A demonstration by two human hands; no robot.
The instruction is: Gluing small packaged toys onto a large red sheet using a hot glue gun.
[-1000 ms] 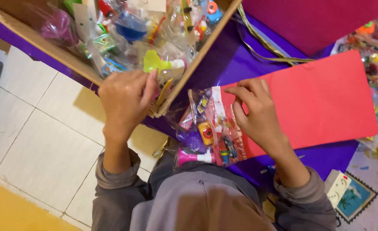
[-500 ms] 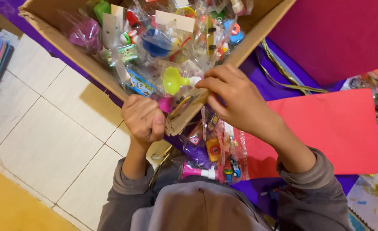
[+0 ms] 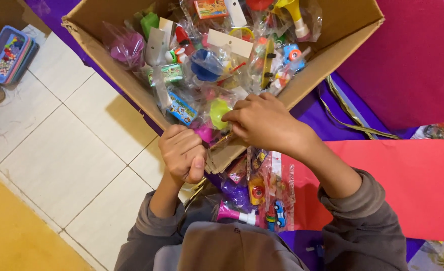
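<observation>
Cardboard box (image 3: pixel 327 65), open at the top, crammed with small toys sealed in clear plastic bags. Right hand (image 3: pixel 264 123) reaches over the near corner of the box, fingers curled down among the bags. Directly under its fingertips: a bagged toy with a yellow-green piece (image 3: pixel 220 111), touching the hand on its left side. Fingers look pinched on the plastic of that bag, though the exact grip is hidden under the knuckles.

Left hand (image 3: pixel 183 153) sits just left of and below the right hand, closed in a fist with the thumb pointing down. It is pressed against the outside of the box's near wall, by the torn corner flap (image 3: pixel 221 159). A bit of pink toy (image 3: pixel 204 133) shows between fist and box edge; cannot tell whether the fist holds anything.

Further into the box from the right hand: a blue round toy (image 3: pixel 206 64), a white card header (image 3: pixel 230 43), a purple toy in a bag (image 3: pixel 124 50) toward the far left wall.

Below the right wrist, nearer the body: a flat pack of small toy cars (image 3: pixel 272 193) and a pink toy with white tip (image 3: pixel 237 214), lying on purple cloth (image 3: pixel 314 113). Right of the forearm: a red sheet (image 3: pixel 407 185). Left of the left hand: pale floor tiles (image 3: pixel 66 155). Far upper left, well apart: a blue tray (image 3: pixel 8 55).
</observation>
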